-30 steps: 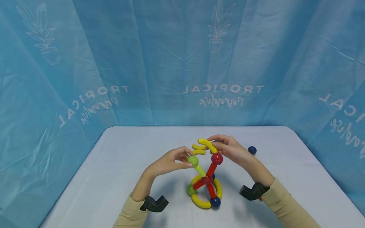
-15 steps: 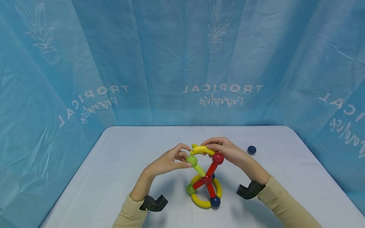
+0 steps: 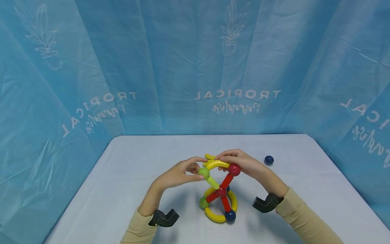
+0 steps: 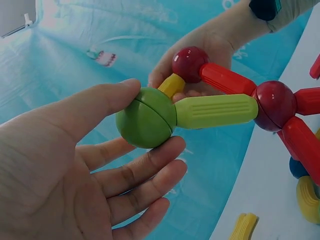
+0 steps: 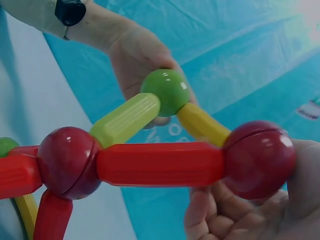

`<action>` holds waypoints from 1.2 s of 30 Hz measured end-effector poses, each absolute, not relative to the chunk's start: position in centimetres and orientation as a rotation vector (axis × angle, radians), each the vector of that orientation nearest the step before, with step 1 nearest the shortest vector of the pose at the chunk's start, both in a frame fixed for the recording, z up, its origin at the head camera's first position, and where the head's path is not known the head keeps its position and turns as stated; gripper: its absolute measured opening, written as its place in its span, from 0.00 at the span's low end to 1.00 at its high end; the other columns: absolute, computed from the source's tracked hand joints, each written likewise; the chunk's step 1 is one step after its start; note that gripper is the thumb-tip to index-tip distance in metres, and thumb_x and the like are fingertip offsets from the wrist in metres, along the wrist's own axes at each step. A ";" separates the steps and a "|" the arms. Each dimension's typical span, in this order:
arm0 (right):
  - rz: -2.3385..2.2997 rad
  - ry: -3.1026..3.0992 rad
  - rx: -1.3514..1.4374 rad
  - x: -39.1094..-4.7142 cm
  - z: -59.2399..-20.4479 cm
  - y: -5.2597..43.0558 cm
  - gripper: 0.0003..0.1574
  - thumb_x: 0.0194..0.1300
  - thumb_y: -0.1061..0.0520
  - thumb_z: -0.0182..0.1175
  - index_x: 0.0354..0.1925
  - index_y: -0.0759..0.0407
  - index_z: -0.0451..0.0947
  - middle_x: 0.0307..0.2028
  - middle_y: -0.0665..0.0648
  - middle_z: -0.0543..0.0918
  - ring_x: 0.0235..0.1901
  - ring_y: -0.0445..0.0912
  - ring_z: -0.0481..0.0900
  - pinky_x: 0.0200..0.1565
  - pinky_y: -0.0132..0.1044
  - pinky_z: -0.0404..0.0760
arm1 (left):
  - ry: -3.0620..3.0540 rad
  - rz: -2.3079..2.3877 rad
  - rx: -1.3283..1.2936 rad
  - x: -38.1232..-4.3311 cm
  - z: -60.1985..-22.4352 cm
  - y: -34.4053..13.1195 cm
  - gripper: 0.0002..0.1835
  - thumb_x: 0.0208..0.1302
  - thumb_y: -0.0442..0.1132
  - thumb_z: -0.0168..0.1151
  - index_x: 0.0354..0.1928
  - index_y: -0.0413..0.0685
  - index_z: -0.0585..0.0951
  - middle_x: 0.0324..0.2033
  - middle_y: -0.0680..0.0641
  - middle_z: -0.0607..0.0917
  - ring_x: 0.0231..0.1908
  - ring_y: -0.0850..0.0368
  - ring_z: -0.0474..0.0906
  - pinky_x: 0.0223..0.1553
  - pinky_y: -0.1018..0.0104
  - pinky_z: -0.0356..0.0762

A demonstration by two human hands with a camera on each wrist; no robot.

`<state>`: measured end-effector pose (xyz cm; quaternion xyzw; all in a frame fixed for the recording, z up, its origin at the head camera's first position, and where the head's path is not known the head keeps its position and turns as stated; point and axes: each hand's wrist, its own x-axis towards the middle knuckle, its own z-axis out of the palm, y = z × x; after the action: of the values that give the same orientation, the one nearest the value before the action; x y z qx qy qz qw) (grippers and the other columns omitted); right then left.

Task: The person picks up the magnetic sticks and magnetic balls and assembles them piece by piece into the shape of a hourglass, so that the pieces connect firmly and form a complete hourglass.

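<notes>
My left hand point(image 3: 182, 172) pinches the upper green ball point(image 4: 146, 118) between thumb and fingers. From that ball a light green rod point(image 4: 216, 111) runs to a central red ball point(image 3: 221, 192). My right hand point(image 3: 240, 162) holds a curved yellow rod point(image 3: 218, 164), which bridges the green ball and the upper red ball point(image 5: 259, 159). Its thumb tip is hidden behind that red ball in the right wrist view. A straight red rod point(image 5: 161, 164) joins the two red balls. Below, red legs reach a ring of curved yellow rods point(image 3: 215, 217) with green and blue balls point(image 3: 230, 216).
Behind the hands, another yellow rod point(image 3: 210, 156) lies on the white table point(image 3: 134, 169). A loose blue ball point(image 3: 269, 160) sits at the back right. Blue printed curtains point(image 3: 170, 67) surround the table.
My right hand has lowered the curved yellow rod, whose free end now meets the green ball. The upper red ball has shifted slightly right. My left hand stays at the green ball.
</notes>
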<state>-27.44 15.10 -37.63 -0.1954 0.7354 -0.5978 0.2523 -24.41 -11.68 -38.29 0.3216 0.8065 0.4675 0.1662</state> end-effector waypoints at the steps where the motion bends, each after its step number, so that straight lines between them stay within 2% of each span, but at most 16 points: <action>1: -1.617 2.037 -0.529 -27.3 -37.6 15.3 0.27 0.71 0.49 0.51 0.57 0.69 0.72 0.41 0.51 0.83 0.38 0.43 0.81 0.47 0.36 0.81 | 2.295 1.330 0.909 -24.4 -38.3 -11.7 0.28 0.64 0.44 0.61 0.65 0.51 0.68 0.37 0.48 0.84 0.42 0.58 0.79 0.56 0.50 0.73; 5: -1.567 2.192 -0.578 -26.0 -37.5 16.6 0.28 0.69 0.49 0.53 0.59 0.66 0.71 0.50 0.60 0.80 0.45 0.46 0.79 0.52 0.41 0.78 | 2.291 1.320 0.907 -24.3 -38.3 -11.7 0.26 0.64 0.45 0.61 0.64 0.52 0.69 0.37 0.49 0.83 0.42 0.59 0.79 0.56 0.51 0.73; 9: -1.528 2.256 -0.688 -24.6 -37.6 17.2 0.29 0.65 0.54 0.59 0.61 0.64 0.69 0.54 0.68 0.77 0.46 0.45 0.80 0.50 0.37 0.80 | 2.309 1.297 0.929 -24.2 -38.2 -12.0 0.26 0.65 0.45 0.61 0.64 0.52 0.69 0.36 0.50 0.83 0.42 0.60 0.79 0.55 0.52 0.74; 12: -1.548 2.272 -0.710 -24.2 -37.9 16.9 0.31 0.63 0.54 0.62 0.62 0.62 0.69 0.54 0.67 0.78 0.46 0.42 0.81 0.48 0.33 0.81 | 2.311 1.287 0.940 -24.2 -38.0 -12.3 0.28 0.64 0.45 0.61 0.65 0.52 0.68 0.33 0.49 0.82 0.42 0.59 0.79 0.56 0.49 0.74; 16: -1.609 2.282 -0.655 -24.5 -38.4 16.3 0.28 0.65 0.54 0.60 0.61 0.61 0.71 0.54 0.66 0.78 0.46 0.43 0.81 0.50 0.32 0.80 | 2.264 1.268 0.941 -24.2 -38.0 -12.4 0.33 0.63 0.45 0.62 0.69 0.53 0.63 0.31 0.50 0.82 0.41 0.59 0.78 0.59 0.43 0.70; 21: -1.681 2.247 -0.614 -24.9 -38.9 15.7 0.28 0.66 0.54 0.59 0.61 0.63 0.70 0.56 0.66 0.78 0.47 0.45 0.81 0.54 0.38 0.79 | 2.189 1.238 0.963 -24.1 -38.1 -12.5 0.41 0.60 0.43 0.65 0.72 0.55 0.56 0.32 0.51 0.84 0.40 0.59 0.79 0.60 0.45 0.68; 25: -1.724 2.219 -0.639 -24.9 -39.0 15.5 0.28 0.65 0.55 0.60 0.61 0.63 0.70 0.57 0.66 0.77 0.47 0.43 0.81 0.53 0.37 0.80 | 2.128 1.246 0.988 -24.1 -38.0 -12.7 0.42 0.60 0.40 0.65 0.73 0.55 0.54 0.33 0.49 0.85 0.40 0.58 0.80 0.57 0.49 0.70; 29: -1.755 2.197 -0.691 -24.8 -39.1 15.7 0.26 0.64 0.59 0.59 0.60 0.63 0.71 0.56 0.67 0.77 0.46 0.43 0.81 0.49 0.34 0.81 | 2.081 1.269 0.973 -24.3 -38.0 -12.7 0.42 0.59 0.41 0.66 0.72 0.57 0.55 0.35 0.48 0.85 0.41 0.57 0.80 0.55 0.52 0.71; 36: -1.759 2.174 -0.719 -24.8 -39.3 16.0 0.28 0.65 0.60 0.58 0.62 0.64 0.68 0.56 0.65 0.77 0.47 0.42 0.81 0.49 0.34 0.81 | 2.068 1.281 0.964 -24.6 -38.6 -12.4 0.44 0.58 0.44 0.68 0.72 0.57 0.54 0.46 0.47 0.85 0.48 0.56 0.77 0.57 0.47 0.70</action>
<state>-24.78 15.96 -39.33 -0.2470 0.7469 -0.6042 0.1268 -24.58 -12.40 -38.56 0.3557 0.7633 0.4728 0.2595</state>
